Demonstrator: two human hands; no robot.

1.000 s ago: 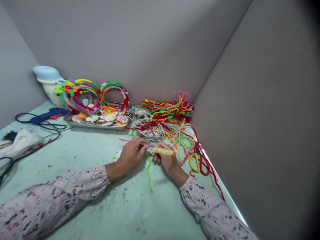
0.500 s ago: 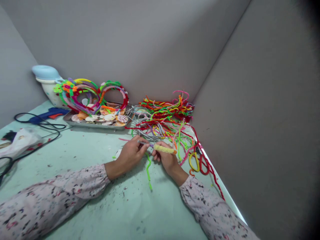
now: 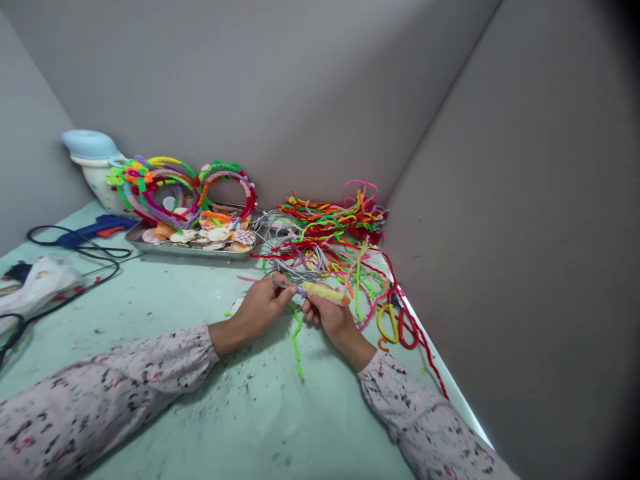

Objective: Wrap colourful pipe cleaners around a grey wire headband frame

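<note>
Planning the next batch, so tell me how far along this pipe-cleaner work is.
Done: decorated pipe-cleaner rings stand behind the steel tray of seashells. In hand: the left hand pinches a grey band, and the right hand holds its yellow pipe-cleaner coil. Left: a heap of loose pipe cleaners and tangled grey cords lies beyond the hands, with the shells in the tray.

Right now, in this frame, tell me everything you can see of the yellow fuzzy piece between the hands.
The yellow fuzzy piece is a short, thick roll that looks like tightly wound chenille, with an orange tip at its right end. It lies nearly level above the pale green surface, gripped by the right hand. A thin purple stem runs from its left end toward the left hand.
</note>
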